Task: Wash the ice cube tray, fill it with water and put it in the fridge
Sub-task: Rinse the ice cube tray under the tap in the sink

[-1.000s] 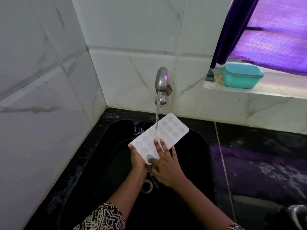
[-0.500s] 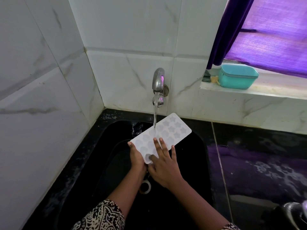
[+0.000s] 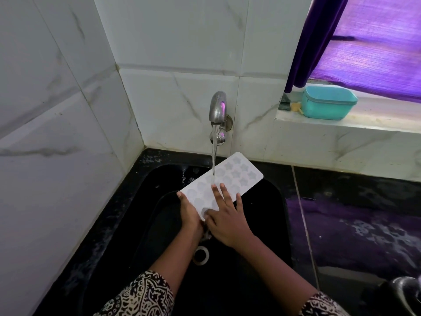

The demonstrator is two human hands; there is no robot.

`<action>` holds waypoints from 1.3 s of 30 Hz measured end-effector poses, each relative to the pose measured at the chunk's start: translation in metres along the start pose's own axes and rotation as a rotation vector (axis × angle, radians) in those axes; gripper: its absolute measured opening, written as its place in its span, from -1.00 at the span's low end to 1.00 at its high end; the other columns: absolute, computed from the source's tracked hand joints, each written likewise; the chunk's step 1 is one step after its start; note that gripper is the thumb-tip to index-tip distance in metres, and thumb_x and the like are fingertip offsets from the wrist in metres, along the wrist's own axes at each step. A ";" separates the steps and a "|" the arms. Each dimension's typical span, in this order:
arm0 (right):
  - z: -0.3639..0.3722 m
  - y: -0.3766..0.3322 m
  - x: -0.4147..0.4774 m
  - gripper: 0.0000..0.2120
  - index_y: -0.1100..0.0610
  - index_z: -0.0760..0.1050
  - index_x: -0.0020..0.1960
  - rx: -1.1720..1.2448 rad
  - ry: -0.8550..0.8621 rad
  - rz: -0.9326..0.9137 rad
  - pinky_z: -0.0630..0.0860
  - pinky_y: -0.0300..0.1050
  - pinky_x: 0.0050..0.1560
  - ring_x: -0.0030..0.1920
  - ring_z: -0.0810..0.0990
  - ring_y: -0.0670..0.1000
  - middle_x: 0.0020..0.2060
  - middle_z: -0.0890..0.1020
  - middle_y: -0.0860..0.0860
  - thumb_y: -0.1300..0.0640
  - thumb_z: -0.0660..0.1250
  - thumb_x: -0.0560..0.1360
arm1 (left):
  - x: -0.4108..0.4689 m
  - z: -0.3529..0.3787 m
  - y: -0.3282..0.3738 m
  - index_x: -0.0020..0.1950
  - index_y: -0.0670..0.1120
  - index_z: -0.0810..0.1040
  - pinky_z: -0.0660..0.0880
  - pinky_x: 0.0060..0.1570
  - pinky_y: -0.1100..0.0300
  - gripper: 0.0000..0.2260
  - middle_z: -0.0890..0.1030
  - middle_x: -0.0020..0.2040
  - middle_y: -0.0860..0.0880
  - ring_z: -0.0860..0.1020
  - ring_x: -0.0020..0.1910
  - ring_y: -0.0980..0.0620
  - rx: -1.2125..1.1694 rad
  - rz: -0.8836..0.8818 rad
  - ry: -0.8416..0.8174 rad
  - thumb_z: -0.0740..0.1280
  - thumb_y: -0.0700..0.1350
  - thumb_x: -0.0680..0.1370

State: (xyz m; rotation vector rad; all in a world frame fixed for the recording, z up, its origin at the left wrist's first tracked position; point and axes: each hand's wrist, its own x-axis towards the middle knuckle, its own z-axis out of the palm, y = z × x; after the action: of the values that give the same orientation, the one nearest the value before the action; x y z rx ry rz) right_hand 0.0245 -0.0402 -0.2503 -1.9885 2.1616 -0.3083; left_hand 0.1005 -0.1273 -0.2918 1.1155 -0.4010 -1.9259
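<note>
- While a thin stream of water (image 3: 214,160) falls from the steel tap (image 3: 218,108) on the tiled wall, the white ice cube tray (image 3: 239,176) is held tilted over the black sink (image 3: 141,201). Its far end is raised toward the tap and its near end sits low over the basin.
- The stream lands on the tray's upper face near the middle, just beyond the tips of the right hand's fingers.
- The left hand (image 3: 189,212) grips the tray along its near short edge. One fingertip shows at the tray's left corner, and the other fingers are hidden under the tray.
- The right hand (image 3: 227,222) lies on top of the tray's near half. Its fingers (image 3: 222,191) are straight and spread, flat against the moulded cavities. Its thumb reaches left across the near corner, close beside the left hand.
- The far half of the tray is uncovered and shows star-shaped cavities, with rounder ones nearer the hands.
- Below the wrists a pale drain ring (image 3: 201,255) sits at the bottom of the sink.
- Both forearms come in from the lower edge, the left one in a black-and-white patterned sleeve (image 3: 141,295).
- To the right of the sink lies a dark, glossy worktop (image 3: 353,201) with a purple sheen.
- Above the worktop, a window ledge (image 3: 364,126) carries a teal lidded box (image 3: 328,102), and a purple curtain (image 3: 305,42) hangs over it.
</note>
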 end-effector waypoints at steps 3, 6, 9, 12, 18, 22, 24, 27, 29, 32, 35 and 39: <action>-0.005 -0.004 0.005 -0.61 -0.08 0.54 0.10 -0.169 0.049 -0.083 -0.59 0.14 0.27 0.35 -0.61 -0.01 0.50 -0.31 0.04 -0.14 -0.03 0.60 | -0.001 0.000 0.003 0.08 -0.06 0.59 0.57 -0.24 0.13 -0.38 0.73 -0.09 -0.07 0.71 -0.17 -0.04 0.003 0.013 -0.035 -0.07 0.36 0.59; -0.002 -0.008 0.003 -0.63 -0.06 0.51 0.16 -0.155 0.055 -0.076 -0.58 0.14 0.28 0.38 -0.56 0.01 0.51 -0.28 0.06 -0.12 -0.01 0.60 | 0.002 -0.002 0.013 0.08 -0.07 0.60 0.55 -0.14 0.07 -0.39 0.72 -0.11 -0.06 0.68 -0.09 -0.08 0.051 0.048 0.041 -0.03 0.36 0.59; 0.002 -0.015 -0.003 -0.65 -0.03 0.50 0.19 0.000 0.017 0.007 -0.42 0.17 0.38 0.47 -0.42 0.01 0.55 -0.15 0.05 -0.09 0.02 0.60 | 0.002 -0.004 0.012 0.07 -0.10 0.60 0.56 -0.14 0.07 -0.38 0.71 -0.06 -0.11 0.67 -0.08 -0.11 0.040 0.050 0.037 -0.03 0.35 0.60; -0.002 -0.009 -0.009 -0.69 -0.03 0.55 0.15 0.321 -0.013 0.145 -0.26 0.09 0.45 0.53 -0.13 -0.06 0.54 0.08 -0.04 -0.07 0.10 0.59 | 0.002 -0.014 0.008 0.02 -0.11 0.59 0.57 -0.28 0.14 -0.42 0.71 -0.17 -0.09 0.69 -0.22 -0.08 0.069 0.054 0.115 0.01 0.34 0.60; -0.011 0.049 -0.007 -0.50 0.07 0.16 0.52 0.207 0.163 0.203 -0.13 0.00 0.47 0.53 0.00 -0.05 0.54 0.10 -0.01 -0.01 0.12 0.61 | -0.005 -0.044 0.008 0.01 -0.05 0.61 0.57 -0.08 0.00 -0.50 0.70 -0.07 -0.08 0.66 -0.09 -0.13 0.114 0.034 0.141 0.09 0.32 0.59; 0.001 0.067 0.018 -0.34 0.14 -0.19 0.55 -0.003 0.039 0.328 -0.24 0.09 0.47 0.53 -0.21 0.02 0.55 -0.16 0.06 -0.20 -0.10 0.62 | -0.015 -0.057 0.002 0.02 -0.07 0.61 0.57 -0.09 0.00 -0.49 0.73 -0.11 -0.10 0.67 -0.09 -0.14 0.117 0.000 0.127 0.08 0.30 0.61; 0.016 0.052 0.025 -0.27 0.20 -0.24 0.54 -0.019 -0.023 0.340 -0.25 0.11 0.46 0.53 -0.23 0.08 0.54 -0.18 0.12 -0.26 -0.13 0.59 | -0.017 -0.059 0.002 0.06 -0.09 0.60 0.57 0.00 -0.03 -0.47 0.71 -0.08 -0.13 0.65 -0.02 -0.18 0.125 -0.040 0.111 0.06 0.31 0.61; 0.047 0.004 0.024 -0.24 0.24 -0.23 0.53 0.041 -0.096 0.243 -0.19 0.19 0.46 0.53 -0.22 0.13 0.54 -0.16 0.17 -0.25 -0.07 0.59 | -0.018 -0.060 -0.005 -0.04 -0.14 0.60 0.59 -0.37 0.14 -0.47 0.72 -0.26 -0.10 0.70 -0.27 -0.09 0.178 -0.021 0.127 0.07 0.27 0.63; 0.062 -0.028 0.019 -0.31 0.21 -0.12 0.55 0.087 -0.122 0.085 -0.12 0.28 0.47 0.54 -0.16 0.09 0.55 -0.08 0.14 -0.15 0.00 0.59 | -0.017 -0.064 -0.010 -0.02 -0.15 0.61 0.59 -0.30 0.19 -0.47 0.72 -0.18 -0.11 0.70 -0.23 -0.04 0.183 0.004 0.092 0.04 0.23 0.65; 0.068 -0.037 0.016 -0.44 0.11 -0.11 0.56 0.086 -0.212 -0.145 -0.25 0.23 0.47 0.53 -0.19 -0.04 0.56 -0.10 0.02 -0.03 -0.06 0.63 | -0.017 -0.074 -0.009 0.06 -0.06 0.69 0.57 -0.02 0.08 -0.46 0.71 0.03 -0.11 0.68 0.00 -0.08 0.092 -0.039 0.024 0.02 0.23 0.65; 0.060 -0.005 0.015 -0.46 0.06 -0.10 0.56 0.011 -0.257 -0.377 -0.16 0.10 0.44 0.53 -0.14 -0.07 0.55 -0.08 -0.04 -0.06 -0.05 0.64 | -0.015 -0.080 -0.002 0.00 -0.12 0.69 0.59 -0.06 0.00 -0.44 0.69 0.02 -0.20 0.66 -0.02 -0.18 0.101 -0.090 0.068 0.07 0.27 0.62; 0.041 0.065 0.023 -0.43 0.05 -0.13 0.56 -0.050 -0.215 -0.059 -0.18 0.10 0.47 0.53 -0.15 -0.08 0.54 -0.12 -0.07 -0.13 -0.07 0.64 | -0.013 -0.081 0.000 0.02 -0.09 0.61 0.57 -0.01 -0.05 -0.49 0.71 -0.04 -0.15 0.66 -0.10 -0.15 0.200 -0.005 0.168 0.04 0.26 0.64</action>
State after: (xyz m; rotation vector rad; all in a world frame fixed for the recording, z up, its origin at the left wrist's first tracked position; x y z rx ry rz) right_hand -0.0286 -0.0586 -0.3080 -2.0113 1.9994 -0.0461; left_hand 0.1710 -0.1061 -0.3291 1.3978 -0.5068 -1.8089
